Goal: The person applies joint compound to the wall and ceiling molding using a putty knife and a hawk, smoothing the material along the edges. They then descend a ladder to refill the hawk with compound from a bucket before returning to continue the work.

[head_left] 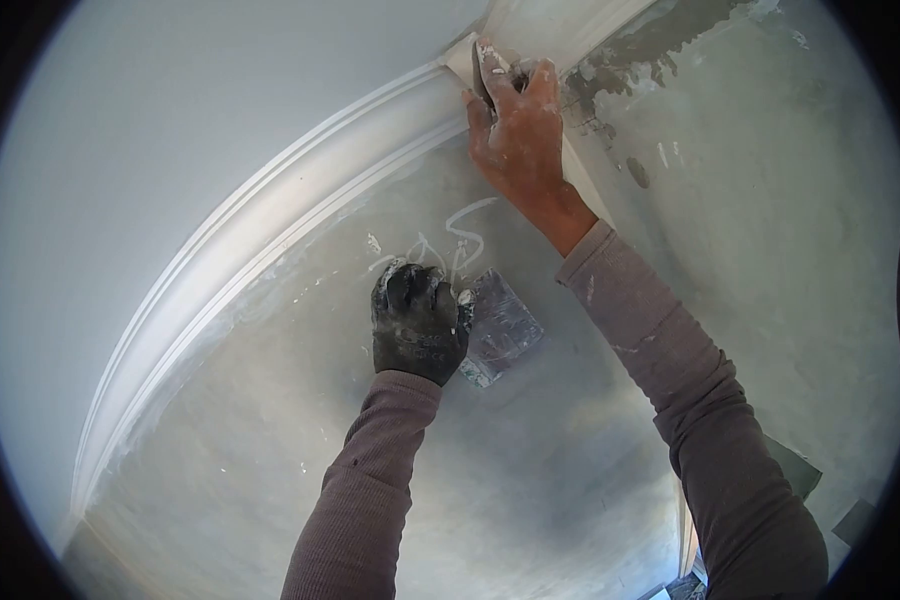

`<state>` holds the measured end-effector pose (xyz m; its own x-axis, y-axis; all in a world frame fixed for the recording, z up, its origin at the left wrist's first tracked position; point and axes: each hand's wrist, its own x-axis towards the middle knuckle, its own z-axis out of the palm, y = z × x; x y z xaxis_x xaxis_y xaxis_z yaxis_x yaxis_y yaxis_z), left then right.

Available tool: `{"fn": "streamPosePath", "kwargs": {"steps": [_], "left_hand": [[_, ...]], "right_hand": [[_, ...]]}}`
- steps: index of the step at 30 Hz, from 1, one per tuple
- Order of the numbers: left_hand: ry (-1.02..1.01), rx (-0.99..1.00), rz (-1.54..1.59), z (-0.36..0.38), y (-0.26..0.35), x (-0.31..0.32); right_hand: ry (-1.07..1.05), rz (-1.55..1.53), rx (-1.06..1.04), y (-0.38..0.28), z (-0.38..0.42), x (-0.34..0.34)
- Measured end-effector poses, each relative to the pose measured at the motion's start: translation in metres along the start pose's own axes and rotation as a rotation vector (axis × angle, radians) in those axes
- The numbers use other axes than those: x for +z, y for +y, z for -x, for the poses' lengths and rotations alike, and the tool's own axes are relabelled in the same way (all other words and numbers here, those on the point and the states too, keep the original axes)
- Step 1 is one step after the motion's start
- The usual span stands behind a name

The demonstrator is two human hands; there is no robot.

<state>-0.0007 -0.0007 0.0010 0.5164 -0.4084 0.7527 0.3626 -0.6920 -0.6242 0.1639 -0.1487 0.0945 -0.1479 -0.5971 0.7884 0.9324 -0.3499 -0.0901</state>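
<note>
At about nine o'clock the white ceiling fills the left of the view, bounded by a white plaster cornice that sweeps from the seven o'clock edge up to the room corner at twelve. Below it lies the grey, skimmed wall, with scrawled white marks near the centre.

Just below centre, the left hand, in a dark glove smeared with plaster, is closed around the handle of a broad filling knife. Its flat metal blade juts out toward three o'clock from the hand and lies close against the wall; whether it touches cannot be told. The blade looks thin and springy, light to carry, and slick where wet filler coats it, so the handle is the sound place to grip, as the hand does now.

At twelve o'clock the bare right hand, dusted white, is pressed into the corner joint of the cornice. Its fingers are curled about a small dark tool, perhaps a narrow putty knife, mostly hidden by the hand. The fresh filler there is likely soft and easily marred.

Toward one o'clock, the right-hand wall carries dark, rough patches beneath the cornice.
</note>
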Motion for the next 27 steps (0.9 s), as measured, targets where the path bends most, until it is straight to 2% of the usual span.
{"fn": "streamPosePath", "kwargs": {"steps": [3, 5, 12, 14, 18, 20, 24, 27], "left_hand": [[0.015, -0.004, -0.003, -0.001, 0.0, 0.001], [-0.006, -0.009, -0.019, -0.001, 0.002, -0.003], [0.049, 0.006, 0.019, 0.001, -0.001, 0.004], [0.034, 0.006, 0.011, 0.001, -0.001, 0.003], [0.021, -0.003, 0.01, 0.0, 0.0, 0.002], [-0.012, -0.005, -0.036, 0.0, 0.001, 0.0], [0.012, 0.011, -0.035, 0.001, -0.001, 0.0], [0.025, -0.005, 0.022, 0.001, -0.001, 0.004]], "right_hand": [[-0.026, 0.048, -0.001, 0.007, 0.003, 0.005], [-0.118, 0.049, 0.027, 0.013, 0.007, 0.008], [-0.1, 0.025, 0.057, 0.004, 0.004, 0.008], [-0.123, -0.03, 0.147, -0.002, 0.002, 0.007], [-0.148, -0.072, 0.107, -0.022, 0.008, 0.008], [-0.171, -0.197, 0.055, -0.036, 0.012, 0.006], [-0.125, -0.241, 0.063, -0.027, 0.01, 0.001], [-0.098, -0.143, 0.174, -0.008, 0.007, -0.001]]}}
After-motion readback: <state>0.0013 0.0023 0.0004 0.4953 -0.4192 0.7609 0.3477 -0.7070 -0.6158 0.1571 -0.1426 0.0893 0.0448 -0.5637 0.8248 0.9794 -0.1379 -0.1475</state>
